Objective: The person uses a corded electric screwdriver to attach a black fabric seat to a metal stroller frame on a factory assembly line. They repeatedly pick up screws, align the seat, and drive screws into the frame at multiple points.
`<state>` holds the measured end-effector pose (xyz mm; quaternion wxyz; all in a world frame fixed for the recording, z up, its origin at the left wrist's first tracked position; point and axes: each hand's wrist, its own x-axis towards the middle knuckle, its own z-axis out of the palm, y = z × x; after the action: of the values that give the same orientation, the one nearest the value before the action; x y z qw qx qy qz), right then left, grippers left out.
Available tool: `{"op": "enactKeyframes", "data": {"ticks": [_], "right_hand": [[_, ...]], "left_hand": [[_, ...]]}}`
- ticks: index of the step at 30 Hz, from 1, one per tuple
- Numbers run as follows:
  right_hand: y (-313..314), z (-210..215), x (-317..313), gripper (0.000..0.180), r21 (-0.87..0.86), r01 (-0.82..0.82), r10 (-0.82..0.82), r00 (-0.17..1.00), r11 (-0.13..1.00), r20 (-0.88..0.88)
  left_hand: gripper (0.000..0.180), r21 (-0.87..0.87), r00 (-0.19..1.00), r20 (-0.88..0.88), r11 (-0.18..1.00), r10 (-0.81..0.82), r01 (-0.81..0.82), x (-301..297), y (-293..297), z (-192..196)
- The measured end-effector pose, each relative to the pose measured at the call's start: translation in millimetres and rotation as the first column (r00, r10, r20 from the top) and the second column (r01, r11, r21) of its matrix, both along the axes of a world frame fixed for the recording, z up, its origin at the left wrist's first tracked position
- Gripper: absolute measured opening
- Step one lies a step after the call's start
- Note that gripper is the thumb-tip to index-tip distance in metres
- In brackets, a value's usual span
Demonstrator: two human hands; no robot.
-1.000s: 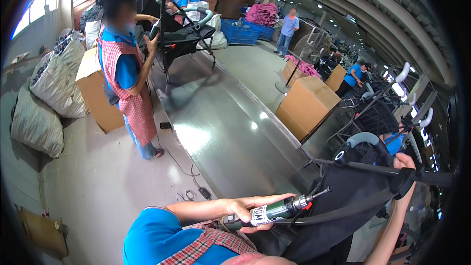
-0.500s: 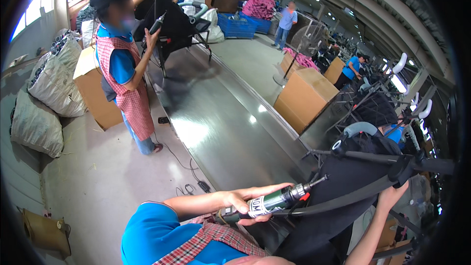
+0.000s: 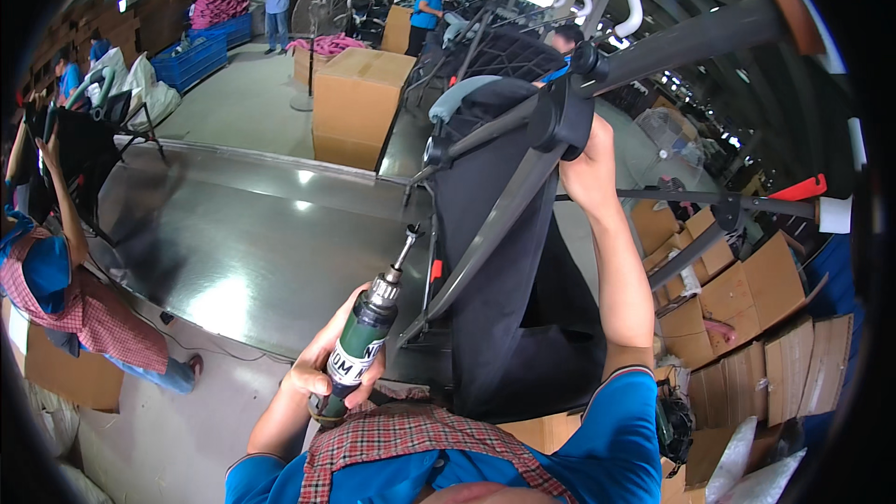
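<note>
My left hand [image 3: 315,369] is closed round the green body of an electric screwdriver [image 3: 359,336], whose long bit points up and away from me. The bit's tip is apart from the stroller [image 3: 485,233] to its right, which has dark grey tubes and a black fabric seat [image 3: 499,355]. On the stroller's far right side, my right hand [image 3: 590,168] grips the frame at a black plastic joint [image 3: 562,117]; some of its fingers are hidden behind that joint. A grey padded bar [image 3: 462,98] curves across the stroller's far side.
A shiny metal bench [image 3: 252,215] runs off to the left, where a co-worker [image 3: 84,294] handles another black stroller [image 3: 79,149]. Beyond the bench stands a cardboard box [image 3: 355,107]. Opened cartons [image 3: 747,294] crowd the right side, and a cable [image 3: 224,347] lies on the floor.
My view has swung to the right. The screwdriver in my left hand has turned from pointing right to pointing up and away, apart from the frame. My right hand still grips the frame.
</note>
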<state>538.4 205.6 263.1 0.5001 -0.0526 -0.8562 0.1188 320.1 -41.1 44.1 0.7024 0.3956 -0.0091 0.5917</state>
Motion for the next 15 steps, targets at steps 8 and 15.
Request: {"op": "enactKeyframes", "data": {"ticks": [8,15], "right_hand": [[-4.3,23.0,-20.9,0.03,-0.304,-0.323,0.392,0.898,0.896,0.2],[-9.4,15.2,-23.3,0.022,-0.281,-0.128,0.162,0.981,0.951,0.104]], "left_hand": [[0.127,0.084,1.0,-0.019,0.996,-0.013,0.015,8.1,16.4,18.9],[0.122,0.046,0.992,-0.081,0.995,0.094,-0.091,18.1,22.3,53.8]]}}
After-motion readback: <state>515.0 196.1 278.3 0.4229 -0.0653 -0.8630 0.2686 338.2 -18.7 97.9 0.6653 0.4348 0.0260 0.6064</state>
